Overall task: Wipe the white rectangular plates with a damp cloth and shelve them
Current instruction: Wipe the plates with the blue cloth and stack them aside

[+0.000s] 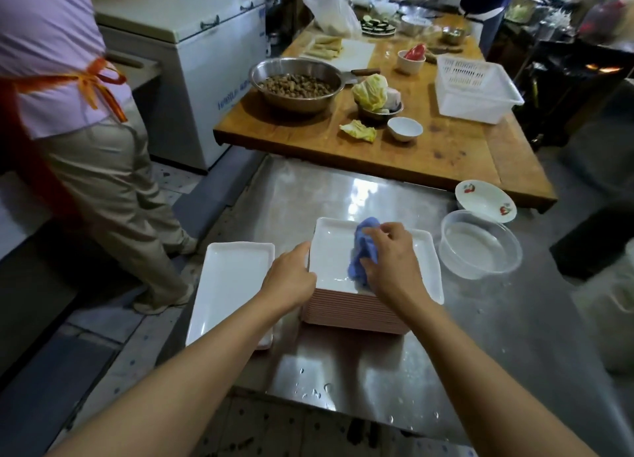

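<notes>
Over on the left, a second white rectangular plate [233,285] lay flat on the steel bench [497,336], glossy, shallow-rimmed, its long axis running away from the camera and its near end hanging over the bench edge. Just beside it stood the stack of plates [356,314], ribbed pinkish edges showing down the side. The top plate [334,250] sat level on that stack, smooth white, rounded corners, raised rim, its long side running left to right. The left hand [291,278] gripped that plate's left edge, fingers curled over the rim. Next came the blue cloth [364,250], bunched and crumpled, pressed on the plate's middle. The right hand [394,261] had its grip closed round the cloth, fingers pinching the folds. Further right, near the stack, a clear round plastic tub [480,243] stood on the wet, reflective steel, and behind it a white bowl [485,200] with red motifs.
</notes>
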Action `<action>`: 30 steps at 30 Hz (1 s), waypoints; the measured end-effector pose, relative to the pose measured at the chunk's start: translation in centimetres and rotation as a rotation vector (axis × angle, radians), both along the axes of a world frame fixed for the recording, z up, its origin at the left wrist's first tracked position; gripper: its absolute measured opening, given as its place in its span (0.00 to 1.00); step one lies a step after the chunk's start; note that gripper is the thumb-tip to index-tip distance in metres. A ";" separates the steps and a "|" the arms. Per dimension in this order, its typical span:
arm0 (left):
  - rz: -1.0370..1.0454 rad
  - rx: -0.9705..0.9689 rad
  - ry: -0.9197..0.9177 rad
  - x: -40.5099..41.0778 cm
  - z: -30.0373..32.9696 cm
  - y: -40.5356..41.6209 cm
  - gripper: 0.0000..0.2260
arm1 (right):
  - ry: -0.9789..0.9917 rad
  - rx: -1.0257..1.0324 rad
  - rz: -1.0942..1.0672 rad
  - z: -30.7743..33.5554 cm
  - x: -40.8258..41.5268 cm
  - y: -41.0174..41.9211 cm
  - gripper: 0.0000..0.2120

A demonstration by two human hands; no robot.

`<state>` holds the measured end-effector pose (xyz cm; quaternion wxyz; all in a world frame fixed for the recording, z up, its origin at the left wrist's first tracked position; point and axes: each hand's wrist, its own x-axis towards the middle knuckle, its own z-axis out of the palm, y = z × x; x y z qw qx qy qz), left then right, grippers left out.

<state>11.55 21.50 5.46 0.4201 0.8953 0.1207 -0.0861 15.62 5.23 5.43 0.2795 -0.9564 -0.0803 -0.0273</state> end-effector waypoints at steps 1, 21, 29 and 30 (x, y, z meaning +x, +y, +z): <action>0.015 -0.026 -0.001 0.1 -0.2 0.0 0.25 | 0.044 0.074 0.004 -0.1 0.1 0.0 0.06; 0.042 -0.332 0.016 0.0 -1.8 0.9 0.27 | 0.179 -0.022 0.293 0.6 1.6 4.5 0.11; 0.040 -0.406 0.064 -0.4 -1.1 0.9 0.28 | 0.247 -0.129 0.382 0.8 -2.6 2.6 0.14; 0.046 -0.393 0.064 -0.3 -1.0 0.8 0.28 | 0.220 -0.156 0.387 0.8 -2.9 2.2 0.14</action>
